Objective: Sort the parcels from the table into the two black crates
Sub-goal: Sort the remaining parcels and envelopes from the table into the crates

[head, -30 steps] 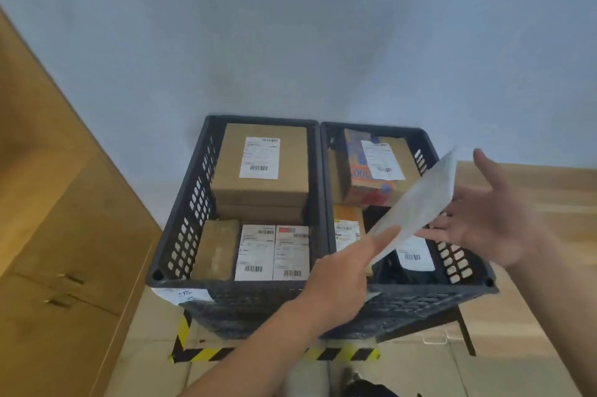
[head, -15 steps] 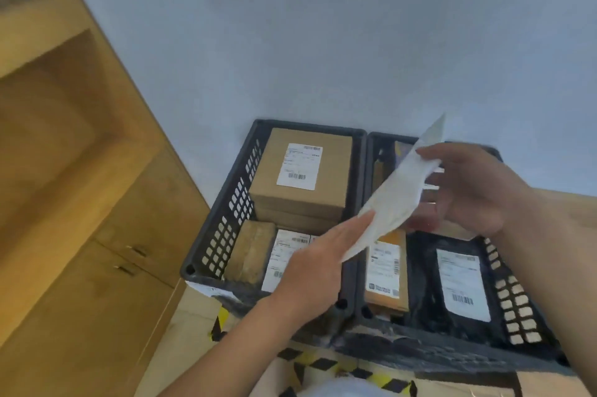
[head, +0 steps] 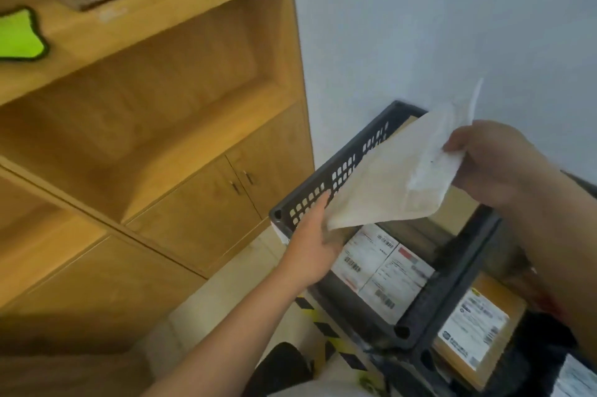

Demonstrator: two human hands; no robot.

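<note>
A white mailer [head: 387,177] is held tilted in the air directly above the left crate [head: 339,164]. The right hand [head: 494,164] pinches its upper corner, and the left hand [head: 315,251] props its lower corner with fairly straight fingers. Labelled boxes [head: 381,270] lie inside that crate. A right crate [head: 416,354] touches its side and holds a brown parcel [head: 478,328]. Left of the crate stands wooden shelving [head: 161,89] with a green cloth [head: 19,34] on a shelf. A pale wall [head: 420,25] rises behind the crate, and hazard tape [head: 323,328] marks the floor below its near corner.
</note>
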